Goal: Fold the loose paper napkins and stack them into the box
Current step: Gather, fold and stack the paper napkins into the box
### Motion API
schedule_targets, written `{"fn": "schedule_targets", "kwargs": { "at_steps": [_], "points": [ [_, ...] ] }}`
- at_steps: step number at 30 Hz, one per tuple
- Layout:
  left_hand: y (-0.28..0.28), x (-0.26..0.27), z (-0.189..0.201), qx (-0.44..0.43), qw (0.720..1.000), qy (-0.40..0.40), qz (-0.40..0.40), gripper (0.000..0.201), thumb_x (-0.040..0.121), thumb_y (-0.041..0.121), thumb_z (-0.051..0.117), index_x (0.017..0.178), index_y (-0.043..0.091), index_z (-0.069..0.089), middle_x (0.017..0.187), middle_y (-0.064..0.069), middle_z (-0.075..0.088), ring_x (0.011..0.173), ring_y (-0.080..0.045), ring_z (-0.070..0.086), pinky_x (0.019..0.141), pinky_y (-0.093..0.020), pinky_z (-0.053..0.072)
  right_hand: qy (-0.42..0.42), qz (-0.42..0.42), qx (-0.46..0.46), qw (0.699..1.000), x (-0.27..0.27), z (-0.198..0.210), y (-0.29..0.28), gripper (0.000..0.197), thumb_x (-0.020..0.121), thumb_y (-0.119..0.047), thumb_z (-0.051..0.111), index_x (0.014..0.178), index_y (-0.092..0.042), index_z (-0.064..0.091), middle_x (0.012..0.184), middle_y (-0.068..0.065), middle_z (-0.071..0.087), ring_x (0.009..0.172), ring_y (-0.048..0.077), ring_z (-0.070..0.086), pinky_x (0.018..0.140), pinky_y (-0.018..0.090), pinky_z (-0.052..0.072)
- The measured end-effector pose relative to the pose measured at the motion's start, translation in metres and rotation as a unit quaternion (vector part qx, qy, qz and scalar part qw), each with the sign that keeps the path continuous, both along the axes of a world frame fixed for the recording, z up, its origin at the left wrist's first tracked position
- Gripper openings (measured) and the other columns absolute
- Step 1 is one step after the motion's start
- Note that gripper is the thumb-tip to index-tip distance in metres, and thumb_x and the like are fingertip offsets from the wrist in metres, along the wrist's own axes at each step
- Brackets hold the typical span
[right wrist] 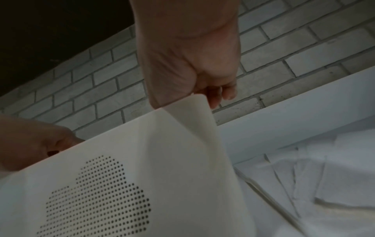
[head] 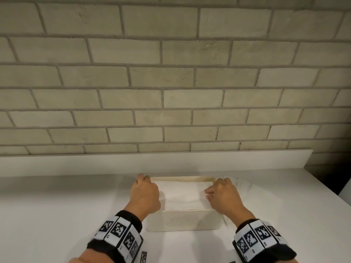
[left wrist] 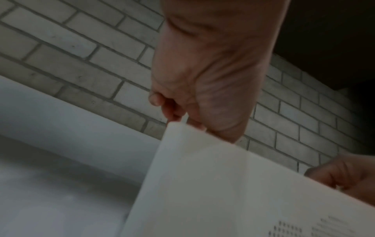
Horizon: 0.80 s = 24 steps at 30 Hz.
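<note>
Hands [head: 145,192] [head: 225,196] curled over box [head: 183,222] rim, napkins [head: 182,194] inside

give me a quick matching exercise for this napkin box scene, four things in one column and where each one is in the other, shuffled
Things:
1. left hand
2. right hand
3. loose napkins
4. box

Places:
A. on the counter right of the box
B. at the box's left side
C. between the two hands
D. at the box's right side

Pairs: 1-B, 2-D, 3-A, 4-C
</note>
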<state>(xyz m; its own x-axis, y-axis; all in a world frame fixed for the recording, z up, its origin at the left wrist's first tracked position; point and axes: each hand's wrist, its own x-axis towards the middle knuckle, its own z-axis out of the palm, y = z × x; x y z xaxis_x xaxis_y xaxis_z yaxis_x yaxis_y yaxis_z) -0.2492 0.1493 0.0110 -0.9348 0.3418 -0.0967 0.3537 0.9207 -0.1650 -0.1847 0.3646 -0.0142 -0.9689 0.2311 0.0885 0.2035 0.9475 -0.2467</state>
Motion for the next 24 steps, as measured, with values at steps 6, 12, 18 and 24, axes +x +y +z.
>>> {"fn": "schedule_targets", "kwargs": {
  "at_steps": [6, 12, 18, 24],
  "points": [
    [0.023, 0.018, 0.02, 0.192, 0.977, 0.064, -0.065, 0.036, 0.085, 0.022, 0.053, 0.121, 0.023, 0.059, 0.125, 0.001, 0.053, 0.122, -0.022, 0.036, 0.096, -0.023, 0.033, 0.099, -0.132, -0.165, 0.972, 0.031, 0.002, 0.047, 0.029, 0.089, -0.023, 0.06, 0.118, -0.017, 0.065, 0.119, 0.006, 0.063, 0.112, 0.02, 0.055, 0.089, 0.022, 0.04],
    [0.093, 0.078, 0.022, 0.428, 0.884, -0.073, -0.172, 0.02, 0.089, 0.019, 0.054, 0.104, 0.019, 0.068, 0.094, 0.01, 0.057, 0.1, -0.007, 0.051, 0.08, -0.008, 0.032, -0.2, -0.108, -0.099, 0.969, 0.063, -0.037, 0.079, 0.052, 0.095, -0.037, 0.044, 0.144, -0.026, 0.035, 0.151, -0.004, 0.036, 0.138, 0.016, 0.035, 0.113, 0.027, 0.03],
    [0.153, 0.124, -0.023, 0.29, 0.882, -0.355, -0.109, 0.04, 0.083, 0.028, 0.065, 0.119, 0.01, 0.061, 0.1, 0.004, 0.057, 0.094, -0.013, 0.056, 0.076, -0.017, 0.046, -0.232, -0.118, -0.056, 0.964, 0.093, -0.033, 0.086, 0.042, 0.094, -0.04, 0.043, 0.133, -0.024, 0.05, 0.139, -0.003, 0.049, 0.127, 0.017, 0.046, 0.105, 0.03, 0.04],
    [0.194, 0.128, -0.062, 0.273, 0.907, -0.309, 0.083, 0.08, 0.075, 0.044, 0.069, 0.137, 0.007, 0.035, 0.138, -0.013, 0.04, 0.129, -0.026, 0.039, 0.103, -0.028, 0.039, -0.26, -0.133, -0.055, 0.955, 0.137, -0.027, 0.093, 0.043, 0.096, -0.041, 0.038, 0.117, -0.012, 0.063, 0.123, 0.002, 0.061, 0.115, 0.02, 0.056, 0.096, 0.027, 0.046]
  ]
}}
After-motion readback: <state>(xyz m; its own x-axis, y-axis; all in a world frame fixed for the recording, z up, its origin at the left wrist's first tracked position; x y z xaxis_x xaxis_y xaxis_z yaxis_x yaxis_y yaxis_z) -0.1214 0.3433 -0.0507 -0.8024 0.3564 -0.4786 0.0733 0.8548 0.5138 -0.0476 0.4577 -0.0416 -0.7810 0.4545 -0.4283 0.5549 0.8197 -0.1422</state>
